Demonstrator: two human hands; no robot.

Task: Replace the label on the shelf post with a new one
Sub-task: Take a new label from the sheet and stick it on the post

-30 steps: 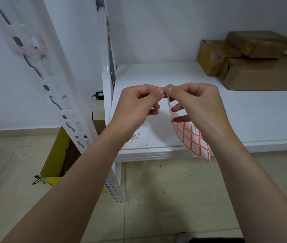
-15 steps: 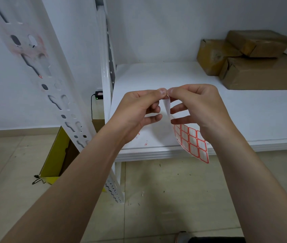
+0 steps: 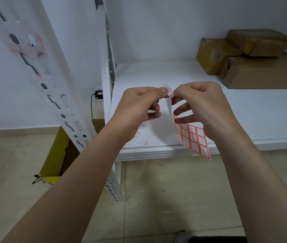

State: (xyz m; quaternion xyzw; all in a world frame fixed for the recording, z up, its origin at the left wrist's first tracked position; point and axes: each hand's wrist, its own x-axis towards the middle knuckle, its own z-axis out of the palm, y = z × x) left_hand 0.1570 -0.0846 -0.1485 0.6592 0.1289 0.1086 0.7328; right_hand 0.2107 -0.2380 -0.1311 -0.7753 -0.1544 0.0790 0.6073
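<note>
Hanging between the two hands is a sheet of labels [image 3: 191, 137] with red edges. Its top corner sits right where the thumbs meet, and the rest droops down under the right hand [image 3: 198, 104]. That hand pinches the sheet's top with thumb and first finger, and its other fingers spread loose behind the paper. The left hand [image 3: 139, 106] pinches one small red-edged label [image 3: 169, 92] at that same top corner, with its other fingers curled in. Both hands are out over the white shelf [image 3: 244, 116]. Far off to the left stands the shelf post [image 3: 39, 67], white with holes, with a smudgy pink patch [image 3: 25, 48] high up. Brown boxes [image 3: 255, 58] sit at the back right of the shelf.
</note>
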